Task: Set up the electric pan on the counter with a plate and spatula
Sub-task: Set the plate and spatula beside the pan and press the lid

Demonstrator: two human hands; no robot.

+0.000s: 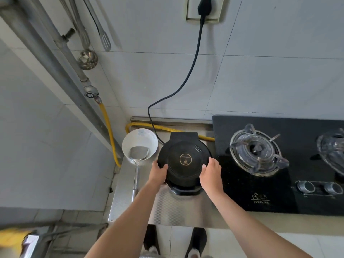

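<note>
The left hand [158,172] and right hand [211,173] grip the electric pan [184,161] by its lid rim, fingertips hidden beneath. Left of the fingers [163,167], the spatula [139,154] lies in the plate [141,135] on the steel tabletop [167,207]; beyond, a cord [193,67] climbs the tiled wall [260,71].

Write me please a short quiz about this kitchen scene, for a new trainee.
1. True or false: the blade of the spatula rests in the plate.
2. Where does the plate stand from the electric pan? A: to its left. B: to its right. C: on top of it.
3. Fill in: the pan's cord runs up to a wall ____.
Key: 1 true; 2 A; 3 socket.
</note>
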